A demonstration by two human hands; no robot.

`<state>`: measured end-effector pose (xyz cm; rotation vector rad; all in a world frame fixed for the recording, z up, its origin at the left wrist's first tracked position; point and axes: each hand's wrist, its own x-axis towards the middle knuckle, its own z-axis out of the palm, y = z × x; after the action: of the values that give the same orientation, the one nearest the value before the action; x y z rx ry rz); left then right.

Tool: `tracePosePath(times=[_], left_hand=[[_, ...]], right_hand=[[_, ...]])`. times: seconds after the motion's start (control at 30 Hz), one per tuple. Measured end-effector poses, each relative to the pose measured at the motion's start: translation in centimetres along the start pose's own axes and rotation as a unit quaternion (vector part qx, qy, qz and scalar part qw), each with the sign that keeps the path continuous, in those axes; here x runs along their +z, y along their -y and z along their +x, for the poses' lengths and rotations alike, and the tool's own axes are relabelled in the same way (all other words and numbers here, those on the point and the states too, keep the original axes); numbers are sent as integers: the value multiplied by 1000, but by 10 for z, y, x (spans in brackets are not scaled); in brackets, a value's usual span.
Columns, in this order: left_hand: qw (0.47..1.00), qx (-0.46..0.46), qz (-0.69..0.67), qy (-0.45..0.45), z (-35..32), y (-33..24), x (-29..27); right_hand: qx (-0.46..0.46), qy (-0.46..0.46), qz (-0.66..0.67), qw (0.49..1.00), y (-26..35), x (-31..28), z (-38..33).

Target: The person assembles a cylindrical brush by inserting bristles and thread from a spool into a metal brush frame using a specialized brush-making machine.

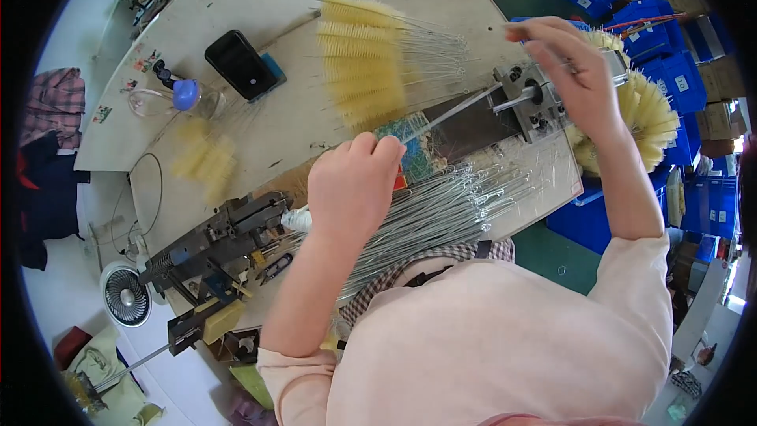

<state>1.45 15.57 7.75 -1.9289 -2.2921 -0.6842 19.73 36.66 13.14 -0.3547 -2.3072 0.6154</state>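
Slanting from the left hand (353, 180), fingers clamped on it, the wire (456, 113) points at the block (523, 116) by the worktop's right edge (475, 9); the right hand (579, 71), fingers apart, is nearer the block.

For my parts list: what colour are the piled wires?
Silvery-grey wires, clearest in the head view.

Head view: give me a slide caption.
Left hand closed on a wire, open right hand over a metal block, yellow brushes on the bench.
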Motion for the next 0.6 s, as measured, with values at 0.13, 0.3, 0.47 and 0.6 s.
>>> tracePosePath(times=[0.13, 0.3, 0.47, 0.6], left_hand=[[999, 13, 12, 48, -17, 19, -12], [996, 24, 70, 51, -42, 19, -27], [994, 10, 104, 15, -61, 24, -25], [990, -9, 142, -7, -78, 29, -21]], right_hand=[[-31, 232, -20, 972, -2, 24, 13], [186, 610, 14, 770, -31, 48, 31], [133, 613, -83, 774, -18, 53, 41], [-34, 549, -116, 827, 0, 63, 19]])
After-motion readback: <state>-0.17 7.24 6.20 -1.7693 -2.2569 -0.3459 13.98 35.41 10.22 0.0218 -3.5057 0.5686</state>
